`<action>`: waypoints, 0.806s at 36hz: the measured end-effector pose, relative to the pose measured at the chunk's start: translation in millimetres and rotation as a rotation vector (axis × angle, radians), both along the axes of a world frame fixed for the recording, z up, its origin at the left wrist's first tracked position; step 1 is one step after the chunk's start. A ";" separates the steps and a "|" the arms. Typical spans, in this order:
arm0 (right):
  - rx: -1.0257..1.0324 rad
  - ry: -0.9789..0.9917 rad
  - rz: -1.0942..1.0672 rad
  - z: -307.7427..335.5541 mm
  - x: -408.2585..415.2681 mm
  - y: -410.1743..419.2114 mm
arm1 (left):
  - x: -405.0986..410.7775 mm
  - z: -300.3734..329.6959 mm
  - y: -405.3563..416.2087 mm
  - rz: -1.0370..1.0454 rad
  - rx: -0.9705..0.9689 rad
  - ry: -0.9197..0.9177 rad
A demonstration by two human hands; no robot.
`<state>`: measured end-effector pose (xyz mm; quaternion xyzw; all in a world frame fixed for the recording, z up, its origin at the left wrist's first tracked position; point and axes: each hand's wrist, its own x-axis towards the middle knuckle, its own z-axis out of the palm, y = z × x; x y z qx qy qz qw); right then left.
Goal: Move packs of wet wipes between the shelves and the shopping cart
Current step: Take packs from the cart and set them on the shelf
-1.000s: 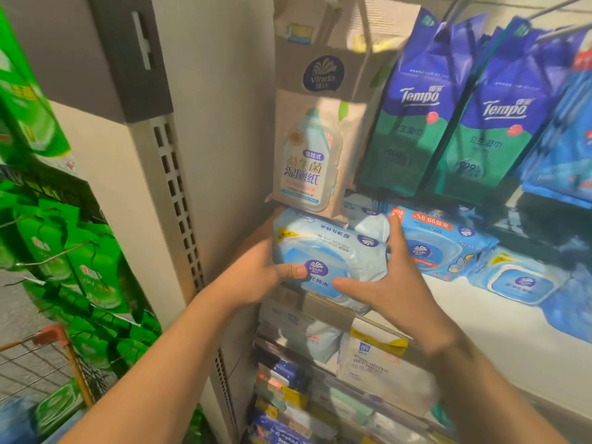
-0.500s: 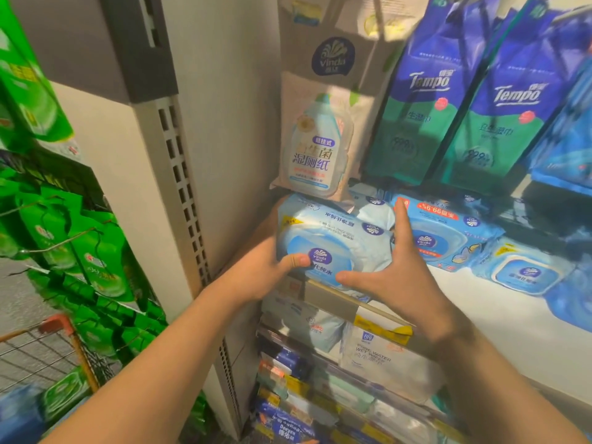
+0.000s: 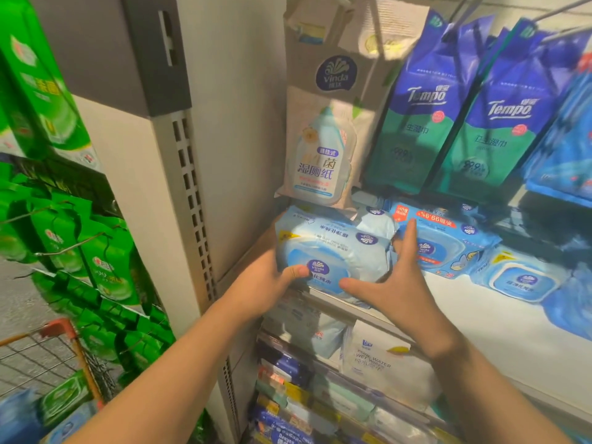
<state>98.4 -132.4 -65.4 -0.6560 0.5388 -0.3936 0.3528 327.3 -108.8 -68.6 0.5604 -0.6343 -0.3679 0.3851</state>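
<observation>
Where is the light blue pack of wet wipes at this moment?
The light blue pack sits at the shelf's left end, held between the left hand and right hand, just below the hanging Vinda pouch.

White shelf (image 3: 480, 315), light-blue wipes packs (image 3: 336, 248) lying flat along its back-left part
</observation>
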 end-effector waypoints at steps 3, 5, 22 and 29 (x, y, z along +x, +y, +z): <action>0.085 -0.025 0.017 -5.1 3.6 -3.0 | -2.7 -2.2 1.1 0.128 0.024 -0.142; 0.098 -0.032 0.020 -9.8 6.7 -5.1 | -5.9 0.8 2.9 0.176 0.038 -0.194; 0.097 0.111 -0.045 5.9 39.2 0.3 | -16.8 8.2 17.7 0.566 0.000 -0.326; 0.237 0.364 0.006 -3.6 27.8 -4.3 | -22.1 7.3 36.5 0.561 -0.006 -0.358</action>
